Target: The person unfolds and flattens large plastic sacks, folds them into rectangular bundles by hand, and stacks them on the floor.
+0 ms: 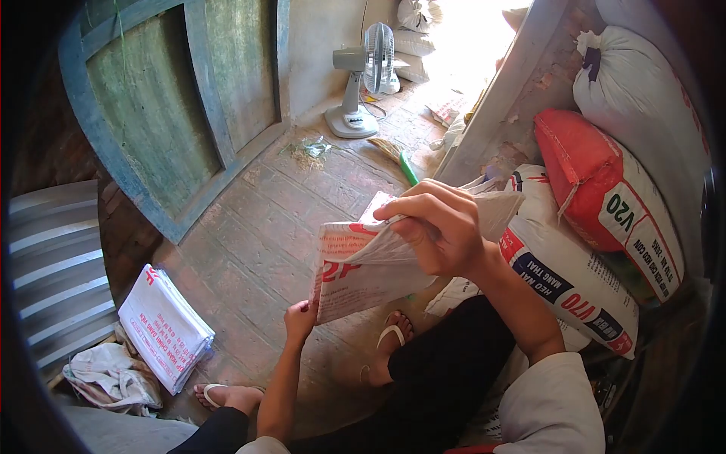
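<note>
The right hand (pixel 439 227) pinches the top edge of a white woven sack (pixel 370 261) with red print, fingers curled over the fold; the left hand (pixel 300 318) grips its lower corner from beneath. The sack hangs creased and half folded between them, above the knees. Below the grip lies a worn brick floor (pixel 265 227); left of it rests a folded stack of sacks (pixel 162 327); beyond stand a fan (pixel 363 79) and a green door (pixel 174 98); right, filled feed bags (pixel 597 250).
</note>
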`<move>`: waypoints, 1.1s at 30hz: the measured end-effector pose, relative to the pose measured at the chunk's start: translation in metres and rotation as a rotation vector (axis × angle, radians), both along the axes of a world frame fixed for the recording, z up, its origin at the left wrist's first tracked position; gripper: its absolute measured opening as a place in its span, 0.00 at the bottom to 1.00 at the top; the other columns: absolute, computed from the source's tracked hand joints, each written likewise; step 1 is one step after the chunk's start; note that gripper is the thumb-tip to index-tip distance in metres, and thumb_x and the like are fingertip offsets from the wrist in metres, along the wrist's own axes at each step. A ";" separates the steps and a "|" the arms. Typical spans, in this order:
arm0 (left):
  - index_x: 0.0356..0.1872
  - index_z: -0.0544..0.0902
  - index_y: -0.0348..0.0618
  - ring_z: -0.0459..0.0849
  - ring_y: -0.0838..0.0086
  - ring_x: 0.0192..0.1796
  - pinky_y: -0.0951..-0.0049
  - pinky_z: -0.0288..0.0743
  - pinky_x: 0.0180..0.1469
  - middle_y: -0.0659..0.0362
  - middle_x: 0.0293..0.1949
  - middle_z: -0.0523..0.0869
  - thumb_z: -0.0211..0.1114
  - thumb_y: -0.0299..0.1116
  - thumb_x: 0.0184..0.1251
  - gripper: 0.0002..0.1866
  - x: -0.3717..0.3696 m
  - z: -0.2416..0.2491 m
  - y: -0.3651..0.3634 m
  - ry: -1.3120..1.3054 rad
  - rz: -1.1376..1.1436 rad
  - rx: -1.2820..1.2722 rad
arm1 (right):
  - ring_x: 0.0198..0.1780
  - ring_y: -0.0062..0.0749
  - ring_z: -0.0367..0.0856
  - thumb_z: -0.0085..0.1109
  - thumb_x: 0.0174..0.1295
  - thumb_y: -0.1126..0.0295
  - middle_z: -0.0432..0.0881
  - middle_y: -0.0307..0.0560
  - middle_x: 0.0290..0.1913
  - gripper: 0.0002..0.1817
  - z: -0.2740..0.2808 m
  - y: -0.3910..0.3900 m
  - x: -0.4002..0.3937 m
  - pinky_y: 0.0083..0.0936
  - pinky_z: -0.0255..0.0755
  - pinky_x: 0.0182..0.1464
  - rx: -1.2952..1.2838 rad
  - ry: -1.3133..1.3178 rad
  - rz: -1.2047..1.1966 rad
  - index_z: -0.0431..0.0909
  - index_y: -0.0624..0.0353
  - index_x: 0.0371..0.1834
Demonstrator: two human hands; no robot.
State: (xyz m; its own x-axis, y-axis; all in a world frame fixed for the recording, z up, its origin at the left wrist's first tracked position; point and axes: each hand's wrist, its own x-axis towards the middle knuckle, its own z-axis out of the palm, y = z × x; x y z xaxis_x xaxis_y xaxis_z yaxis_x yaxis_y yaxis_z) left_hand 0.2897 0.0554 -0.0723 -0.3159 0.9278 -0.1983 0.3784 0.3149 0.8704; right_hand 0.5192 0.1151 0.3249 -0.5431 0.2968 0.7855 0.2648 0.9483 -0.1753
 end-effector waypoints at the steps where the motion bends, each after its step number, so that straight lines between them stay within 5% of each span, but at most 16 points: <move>1: 0.37 0.90 0.38 0.88 0.71 0.30 0.70 0.79 0.36 0.55 0.26 0.90 0.70 0.50 0.64 0.21 0.001 0.004 0.001 -0.013 -0.016 -0.006 | 0.29 0.35 0.83 0.66 0.61 0.73 0.84 0.45 0.31 0.06 -0.002 0.000 0.000 0.28 0.76 0.32 -0.043 -0.019 -0.006 0.84 0.58 0.40; 4: 0.41 0.89 0.36 0.87 0.75 0.31 0.73 0.79 0.36 0.60 0.27 0.90 0.68 0.46 0.67 0.19 0.001 0.000 0.007 -0.291 -0.074 -0.088 | 0.30 0.36 0.83 0.66 0.62 0.73 0.84 0.45 0.31 0.06 -0.012 0.005 -0.001 0.29 0.76 0.34 -0.136 -0.064 -0.016 0.84 0.57 0.41; 7: 0.47 0.86 0.34 0.85 0.80 0.32 0.76 0.79 0.37 0.62 0.32 0.89 0.67 0.40 0.70 0.17 0.010 0.021 0.009 -0.864 -0.036 -0.048 | 0.31 0.36 0.83 0.65 0.62 0.72 0.84 0.44 0.32 0.06 -0.023 0.010 -0.002 0.30 0.76 0.35 -0.162 -0.059 -0.015 0.84 0.56 0.41; 10: 0.55 0.82 0.36 0.85 0.79 0.39 0.77 0.80 0.41 0.62 0.41 0.89 0.64 0.34 0.71 0.16 0.011 0.057 0.010 -0.979 -0.047 -0.132 | 0.33 0.38 0.84 0.64 0.63 0.72 0.84 0.44 0.33 0.05 -0.024 0.011 -0.003 0.31 0.77 0.37 -0.187 -0.082 -0.027 0.83 0.56 0.41; 16: 0.50 0.84 0.36 0.84 0.79 0.35 0.76 0.81 0.40 0.62 0.36 0.88 0.62 0.31 0.71 0.13 0.030 0.085 0.012 -0.452 -0.160 0.134 | 0.36 0.41 0.83 0.64 0.63 0.73 0.84 0.45 0.35 0.05 -0.040 0.012 -0.011 0.33 0.77 0.39 -0.260 -0.169 0.036 0.83 0.56 0.41; 19: 0.49 0.85 0.35 0.83 0.80 0.30 0.76 0.81 0.35 0.58 0.33 0.89 0.65 0.32 0.69 0.13 0.037 0.080 0.012 -0.470 -0.211 0.154 | 0.34 0.40 0.83 0.64 0.62 0.75 0.84 0.46 0.33 0.05 -0.041 0.018 -0.012 0.32 0.76 0.37 -0.192 -0.061 -0.002 0.82 0.58 0.41; 22: 0.43 0.85 0.33 0.83 0.80 0.27 0.74 0.80 0.31 0.60 0.30 0.88 0.66 0.33 0.68 0.12 0.029 0.073 0.011 -0.622 -0.141 -0.084 | 0.28 0.35 0.81 0.63 0.63 0.78 0.83 0.48 0.31 0.05 -0.028 0.021 -0.002 0.27 0.74 0.32 -0.087 0.070 -0.085 0.83 0.61 0.41; 25: 0.35 0.84 0.32 0.83 0.78 0.25 0.72 0.81 0.29 0.60 0.26 0.87 0.68 0.35 0.67 0.12 0.012 0.044 0.010 -0.552 -0.101 -0.104 | 0.26 0.30 0.78 0.62 0.64 0.78 0.82 0.47 0.31 0.04 -0.015 0.018 0.011 0.24 0.71 0.30 -0.008 0.177 -0.166 0.84 0.62 0.40; 29: 0.31 0.87 0.35 0.86 0.75 0.24 0.71 0.82 0.28 0.57 0.24 0.88 0.72 0.43 0.63 0.17 -0.021 0.012 0.011 0.007 -0.193 0.082 | 0.26 0.25 0.77 0.62 0.65 0.77 0.82 0.46 0.30 0.04 -0.005 0.012 0.031 0.21 0.70 0.29 0.069 0.178 -0.246 0.84 0.62 0.40; 33: 0.35 0.90 0.38 0.89 0.75 0.28 0.73 0.80 0.29 0.58 0.23 0.89 0.74 0.44 0.60 0.17 -0.044 0.003 0.009 -0.119 -0.082 0.064 | 0.24 0.27 0.76 0.62 0.64 0.78 0.82 0.45 0.29 0.04 -0.001 0.015 0.043 0.22 0.69 0.27 0.174 0.156 -0.250 0.84 0.62 0.39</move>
